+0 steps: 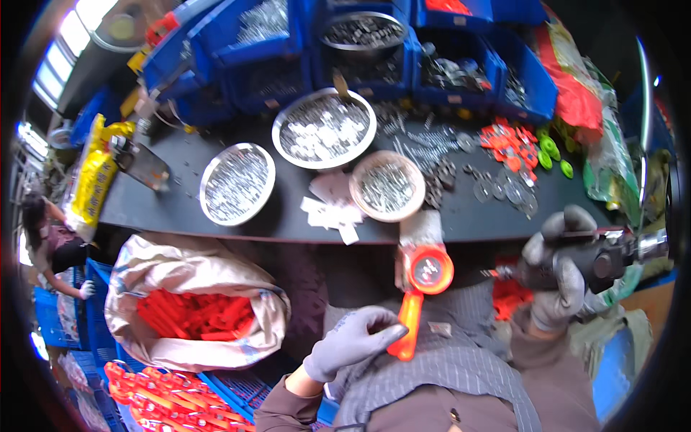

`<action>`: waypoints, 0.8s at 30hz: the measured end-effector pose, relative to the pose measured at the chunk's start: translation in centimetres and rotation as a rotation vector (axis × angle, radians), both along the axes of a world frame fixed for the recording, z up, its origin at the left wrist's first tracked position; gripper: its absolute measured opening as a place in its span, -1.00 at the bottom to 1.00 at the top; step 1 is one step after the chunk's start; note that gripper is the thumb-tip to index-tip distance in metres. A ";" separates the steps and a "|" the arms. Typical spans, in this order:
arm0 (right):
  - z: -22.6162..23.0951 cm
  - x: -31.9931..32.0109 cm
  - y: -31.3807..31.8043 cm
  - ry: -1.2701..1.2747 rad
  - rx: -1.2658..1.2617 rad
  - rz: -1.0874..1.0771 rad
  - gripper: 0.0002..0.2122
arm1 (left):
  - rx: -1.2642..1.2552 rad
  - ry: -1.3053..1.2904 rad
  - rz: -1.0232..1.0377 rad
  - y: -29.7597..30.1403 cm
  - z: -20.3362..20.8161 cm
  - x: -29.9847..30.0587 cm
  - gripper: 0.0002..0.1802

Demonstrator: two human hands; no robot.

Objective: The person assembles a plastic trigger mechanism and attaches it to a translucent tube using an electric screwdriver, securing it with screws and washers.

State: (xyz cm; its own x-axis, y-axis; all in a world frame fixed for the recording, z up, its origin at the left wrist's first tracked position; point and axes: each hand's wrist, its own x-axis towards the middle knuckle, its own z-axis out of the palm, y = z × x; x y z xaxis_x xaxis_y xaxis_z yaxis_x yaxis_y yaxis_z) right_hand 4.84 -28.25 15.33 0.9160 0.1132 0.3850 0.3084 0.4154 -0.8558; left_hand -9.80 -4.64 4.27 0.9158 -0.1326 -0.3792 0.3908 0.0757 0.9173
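Observation:
My left hand (353, 342), in a grey glove, pinches the handle of an orange round-headed plastic piece (410, 320) between thumb and fingers. The piece's ring-shaped head, with small metal bits at its centre, rests against a pale block (422, 230) at the table's front edge. To the right, my gloved right hand (558, 277) wraps round a dark power screwdriver (606, 261), its tip pointing left, apart from the orange piece. Closest to the block on the table is a small bowl of metal screws or pins (415, 204), too fine to tell apart.
Metal bowls of small parts (209, 189) stand on the dark table (302, 209). Blue bins (360, 92) line its back. A sack (126, 317) of red parts and a heap of orange pieces (173, 396) lie left. Another person (54, 237) is at far left.

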 end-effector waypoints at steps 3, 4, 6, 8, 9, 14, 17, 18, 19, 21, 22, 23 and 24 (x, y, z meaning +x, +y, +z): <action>-5.9 1.9 -5.4 0.149 -0.232 -0.170 -0.51 | 0.719 -0.440 0.329 3.0 2.5 5.9 -0.76; -8.4 2.6 -7.3 0.232 -0.303 -0.245 -0.53 | 0.888 -0.568 0.444 4.1 3.2 8.5 -0.79; -13.2 4.1 -11.3 0.264 -0.445 -0.436 -0.55 | 1.009 -0.760 0.565 7.0 4.9 13.9 -0.85; -16.2 5.1 -14.2 0.219 -0.488 -0.637 -0.54 | 1.147 -0.715 0.598 9.9 5.1 18.2 -0.85; -17.1 5.8 -15.6 0.300 -0.404 -0.672 -0.54 | 1.175 -0.701 0.596 11.1 4.8 20.2 -0.84; -19.5 9.0 -21.6 0.295 -0.482 -0.975 -0.52 | 0.882 -0.535 0.522 13.0 1.9 24.6 -0.85; -16.3 10.5 -19.7 0.143 -0.632 -1.097 -0.49 | 1.197 -0.581 0.581 15.8 0.0 23.1 -0.87; -15.8 11.2 -18.8 0.081 -0.691 -1.154 -0.48 | 1.329 -0.685 0.560 14.0 2.5 22.2 -0.92; -13.9 11.4 -16.3 -0.108 -0.863 -1.280 -0.49 | 1.419 -0.707 0.549 13.7 2.9 21.8 -0.91; -9.7 11.7 -12.2 -0.443 -1.097 -1.251 -0.53 | 1.447 -0.733 0.571 13.4 2.6 21.8 -0.88; -8.5 12.2 -11.1 -0.568 -1.153 -1.114 -0.56 | 1.440 -0.761 0.561 13.3 2.8 22.0 -0.87; -8.4 13.7 -10.2 -0.546 -1.132 -0.929 -0.65 | 1.428 -0.788 0.511 13.5 3.0 21.8 -0.86; -9.5 16.2 -10.3 -0.523 -1.156 -0.864 -0.71 | 1.330 -0.795 0.510 12.7 3.1 21.5 -0.85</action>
State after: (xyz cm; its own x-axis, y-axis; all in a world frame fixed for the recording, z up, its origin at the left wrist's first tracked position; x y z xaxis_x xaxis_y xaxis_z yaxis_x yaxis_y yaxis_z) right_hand 20.99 -38.53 5.84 0.6514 0.0893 0.7535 0.4582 -0.8378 -0.2968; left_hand 11.74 8.01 7.34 0.7694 0.2447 0.5900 -0.0014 -0.9231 0.3846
